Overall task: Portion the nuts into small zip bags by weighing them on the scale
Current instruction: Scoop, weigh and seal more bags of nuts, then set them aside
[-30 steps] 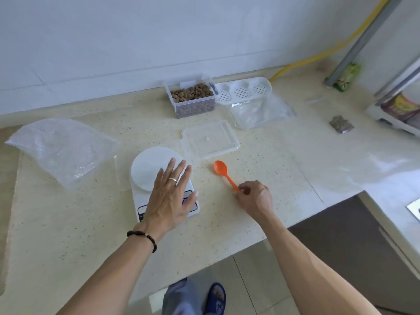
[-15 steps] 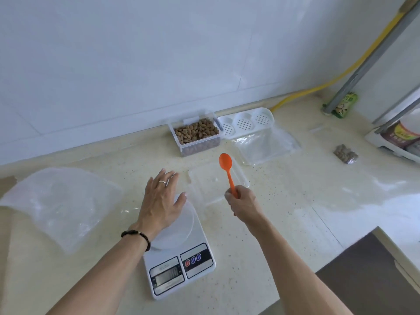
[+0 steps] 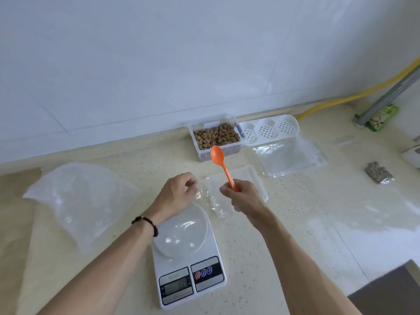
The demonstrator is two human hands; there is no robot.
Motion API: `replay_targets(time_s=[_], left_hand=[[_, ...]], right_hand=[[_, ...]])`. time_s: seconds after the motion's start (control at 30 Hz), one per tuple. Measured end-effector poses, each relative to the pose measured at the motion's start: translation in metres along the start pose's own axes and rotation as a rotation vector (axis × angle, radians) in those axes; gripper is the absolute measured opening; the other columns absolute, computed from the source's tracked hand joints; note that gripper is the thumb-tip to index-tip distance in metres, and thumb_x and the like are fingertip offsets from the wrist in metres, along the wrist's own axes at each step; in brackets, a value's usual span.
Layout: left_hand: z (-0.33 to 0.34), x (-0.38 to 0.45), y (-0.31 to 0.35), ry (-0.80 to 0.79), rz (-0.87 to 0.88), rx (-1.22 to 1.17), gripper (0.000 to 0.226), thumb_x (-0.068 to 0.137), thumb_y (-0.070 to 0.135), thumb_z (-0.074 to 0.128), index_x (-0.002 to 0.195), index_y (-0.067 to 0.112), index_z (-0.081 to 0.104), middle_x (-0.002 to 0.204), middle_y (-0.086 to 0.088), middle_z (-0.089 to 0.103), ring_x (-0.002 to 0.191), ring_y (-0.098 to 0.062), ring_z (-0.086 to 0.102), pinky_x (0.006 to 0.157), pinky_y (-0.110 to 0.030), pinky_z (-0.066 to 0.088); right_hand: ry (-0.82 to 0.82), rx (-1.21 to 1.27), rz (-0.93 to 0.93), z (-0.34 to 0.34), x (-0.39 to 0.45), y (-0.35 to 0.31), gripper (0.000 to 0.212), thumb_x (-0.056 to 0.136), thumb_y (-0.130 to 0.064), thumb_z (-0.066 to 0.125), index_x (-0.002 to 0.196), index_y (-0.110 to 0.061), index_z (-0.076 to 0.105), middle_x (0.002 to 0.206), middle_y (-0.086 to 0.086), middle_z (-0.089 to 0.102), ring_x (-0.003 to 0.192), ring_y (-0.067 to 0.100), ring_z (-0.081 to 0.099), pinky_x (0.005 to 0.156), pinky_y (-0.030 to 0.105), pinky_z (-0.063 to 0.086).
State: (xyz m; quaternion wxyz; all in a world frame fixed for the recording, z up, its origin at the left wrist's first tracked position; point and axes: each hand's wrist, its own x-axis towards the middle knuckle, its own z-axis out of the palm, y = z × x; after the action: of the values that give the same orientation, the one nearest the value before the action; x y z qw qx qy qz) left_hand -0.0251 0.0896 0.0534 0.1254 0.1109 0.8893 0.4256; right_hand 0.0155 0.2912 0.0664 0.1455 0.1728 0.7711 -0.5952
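Observation:
A white digital scale (image 3: 190, 277) with a round platform stands at the counter's front. Just beyond it my left hand (image 3: 176, 194) has its fingers curled and pinches the edge of a small clear zip bag (image 3: 216, 204) that hangs between my two hands. My right hand (image 3: 244, 196) grips the handle of an orange spoon (image 3: 218, 156), bowl up and pointing at the clear container of brown nuts (image 3: 217, 136) by the wall. A small filled bag of nuts (image 3: 378, 176) lies at the right.
The container's clear lid (image 3: 254, 178) lies behind my right hand. A stack of empty zip bags (image 3: 292, 159) and a white perforated tray (image 3: 270, 130) sit to the container's right. A large crumpled plastic bag (image 3: 79, 201) covers the left counter. A yellow hose (image 3: 336, 100) runs along the wall.
My left hand left the scale's platform and now pinches the small clear bag. My right hand lifted the spoon off the counter and carried it toward the nut container.

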Motion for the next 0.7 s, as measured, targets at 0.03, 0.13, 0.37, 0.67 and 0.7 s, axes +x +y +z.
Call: replay_targets(time_s=[0.03,0.13,0.37,0.67,0.7], left_hand=[[-0.005,0.001,0.008,-0.030,-0.041,-0.083,0.014,0.093,0.015,0.056,0.080,0.014,0.060,0.078,0.001,0.068,0.075,-0.013,0.062,0.072,-0.028,0.047],[-0.021,0.004,0.028,-0.049,-0.098,-0.277,0.016,0.097,0.011,0.053,0.081,0.010,0.058,0.067,-0.003,0.065,0.060,-0.015,0.061,0.061,-0.026,0.047],[-0.046,0.010,0.052,-0.003,-0.112,-0.234,0.018,0.097,0.019,0.056,0.089,0.004,0.061,0.065,0.002,0.066,0.056,-0.012,0.058,0.060,-0.024,0.045],[-0.069,-0.003,0.016,-0.098,-0.187,-0.126,0.026,0.099,0.019,0.047,0.081,0.017,0.065,0.058,0.008,0.053,0.053,-0.011,0.047,0.057,-0.022,0.041],[-0.070,-0.003,0.013,-0.075,-0.166,-0.126,0.027,0.098,0.020,0.048,0.077,0.021,0.065,0.054,0.010,0.049,0.052,-0.010,0.042,0.055,-0.023,0.037]], right_hand=[[-0.027,-0.002,-0.015,-0.005,0.002,-0.008,0.013,0.087,-0.017,0.067,0.079,-0.007,0.065,0.060,-0.002,0.047,0.051,0.012,0.037,0.048,0.024,0.032],[-0.171,-0.033,-0.037,-0.017,0.005,-0.033,0.011,0.085,-0.005,0.061,0.089,-0.005,0.072,0.067,0.003,0.059,0.047,0.011,0.034,0.043,0.021,0.027],[-0.328,-0.224,-0.142,-0.034,0.007,-0.076,0.013,0.090,-0.006,0.059,0.094,-0.008,0.072,0.070,0.008,0.070,0.044,0.007,0.038,0.044,0.018,0.030],[-0.108,-0.385,-0.206,-0.041,0.015,-0.074,0.013,0.092,-0.010,0.058,0.088,-0.014,0.070,0.065,0.003,0.071,0.058,0.007,0.055,0.063,0.024,0.044],[-0.092,-0.397,-0.206,-0.040,0.015,-0.075,0.013,0.093,-0.009,0.058,0.088,-0.014,0.069,0.065,0.003,0.071,0.056,0.005,0.054,0.061,0.022,0.043]])
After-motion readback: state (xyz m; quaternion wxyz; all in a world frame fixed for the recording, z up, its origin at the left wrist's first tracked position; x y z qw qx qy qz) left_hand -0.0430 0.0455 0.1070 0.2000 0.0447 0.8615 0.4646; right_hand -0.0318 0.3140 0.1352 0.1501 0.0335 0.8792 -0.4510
